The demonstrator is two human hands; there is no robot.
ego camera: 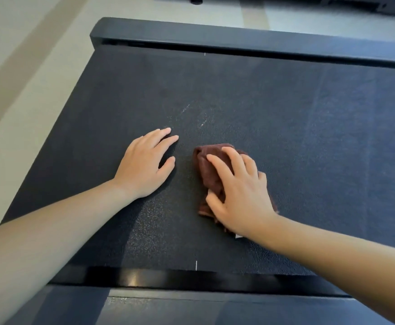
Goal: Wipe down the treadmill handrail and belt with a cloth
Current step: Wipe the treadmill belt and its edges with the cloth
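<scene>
The black textured treadmill belt (285, 113) fills most of the view. A crumpled dark brown cloth (207, 165) lies on the belt near the middle. My right hand (241, 193) presses down on the cloth with fingers spread over it. To the left of the cloth, my left hand (145, 163) rests flat on the belt, holding nothing. Faint whitish streaks (201, 123) mark the belt just beyond my left fingertips. No handrail is in view.
A dark side rail (238, 41) borders the belt on the far side, and another dark rail (168, 301) runs along the near edge. Pale floor (22, 73) shows to the left. Dark equipment (332, 3) sits at the top edge.
</scene>
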